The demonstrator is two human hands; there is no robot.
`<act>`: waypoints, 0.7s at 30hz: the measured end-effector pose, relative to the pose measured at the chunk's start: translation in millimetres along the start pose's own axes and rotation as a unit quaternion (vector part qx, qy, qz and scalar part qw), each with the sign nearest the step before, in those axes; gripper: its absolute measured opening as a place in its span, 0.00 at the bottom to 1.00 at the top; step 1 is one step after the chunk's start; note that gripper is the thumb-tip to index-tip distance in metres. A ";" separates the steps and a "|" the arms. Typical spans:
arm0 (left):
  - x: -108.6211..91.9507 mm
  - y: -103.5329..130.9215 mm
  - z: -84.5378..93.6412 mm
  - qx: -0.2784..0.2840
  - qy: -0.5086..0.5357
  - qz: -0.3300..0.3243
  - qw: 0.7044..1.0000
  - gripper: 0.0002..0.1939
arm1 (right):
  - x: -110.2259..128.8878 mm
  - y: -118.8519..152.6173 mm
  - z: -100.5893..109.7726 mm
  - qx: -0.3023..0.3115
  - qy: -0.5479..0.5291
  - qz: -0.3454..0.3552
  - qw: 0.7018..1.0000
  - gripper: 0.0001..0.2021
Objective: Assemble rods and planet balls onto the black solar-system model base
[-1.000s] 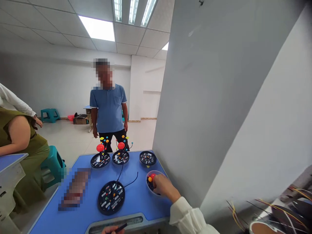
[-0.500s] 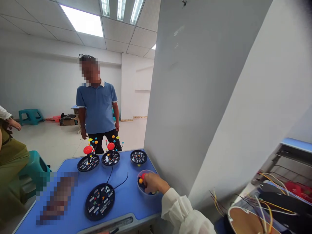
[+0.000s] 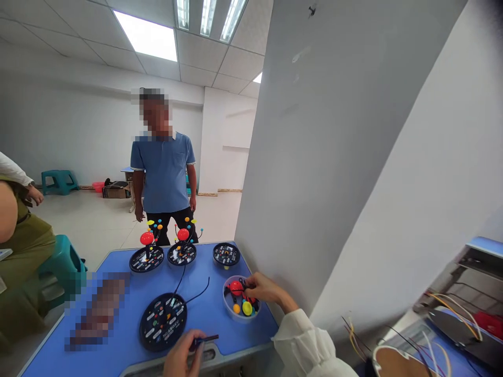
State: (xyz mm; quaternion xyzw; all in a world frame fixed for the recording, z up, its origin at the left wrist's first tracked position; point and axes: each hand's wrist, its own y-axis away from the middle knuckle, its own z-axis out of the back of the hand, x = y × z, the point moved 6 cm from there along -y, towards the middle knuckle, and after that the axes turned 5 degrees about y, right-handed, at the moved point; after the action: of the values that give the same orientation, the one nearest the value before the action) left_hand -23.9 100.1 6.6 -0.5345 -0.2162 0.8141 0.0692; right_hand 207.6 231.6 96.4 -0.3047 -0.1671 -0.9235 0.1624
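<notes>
My left hand (image 3: 183, 355), at the table's front edge, is closed on a small dark stick-like part (image 3: 206, 339) that points to the right. My right hand (image 3: 263, 287) reaches over the rim of a clear round tub (image 3: 240, 318), its fingers pinched on a small black part (image 3: 241, 283). In the tub lie a red ball (image 3: 236, 288), an orange ball (image 3: 236, 309), a yellow disc-like piece (image 3: 247, 308) and black pieces. A round black base (image 3: 163, 322) with printed labels and two thin black wires rests left of the tub.
Two assembled planet models (image 3: 146, 255) (image 3: 182, 253) and another black base (image 3: 227, 255) stand along the table's back. A pixelated patch (image 3: 100, 309) covers the left side. A grey pillar (image 3: 314, 157) rises at right. A person in blue (image 3: 165, 173) stands behind; another sits left.
My right hand has lifted from inside the tub to its rim, uncovering the pieces. My left hand has come into view at the bottom with the dark stick-like part.
</notes>
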 end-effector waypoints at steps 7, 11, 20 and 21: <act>-13.4 -21.1 -32.0 0.081 -0.226 -0.114 0.964 0.14 | -2.6 1.6 -2.3 -0.035 -0.060 -0.005 0.998 0.14; -13.3 -23.4 -30.6 0.077 -0.222 -0.113 0.965 0.13 | 3.6 6.6 3.6 -0.062 -0.100 0.000 0.993 0.17; -11.0 -9.7 -40.5 0.104 0.241 0.143 0.954 0.14 | 64.0 41.6 -77.1 -0.004 -0.162 0.068 0.984 0.12; -8.8 -5.1 -40.8 0.116 0.255 0.171 0.945 0.16 | 67.5 46.2 -87.3 0.005 -0.162 0.074 0.984 0.12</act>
State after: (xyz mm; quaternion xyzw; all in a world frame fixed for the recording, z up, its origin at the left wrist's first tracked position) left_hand 15.9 113.0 2.5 -0.7415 -0.0011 0.6695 0.0434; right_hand 130.3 141.4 81.6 -0.4607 -0.1729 -0.8467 0.2026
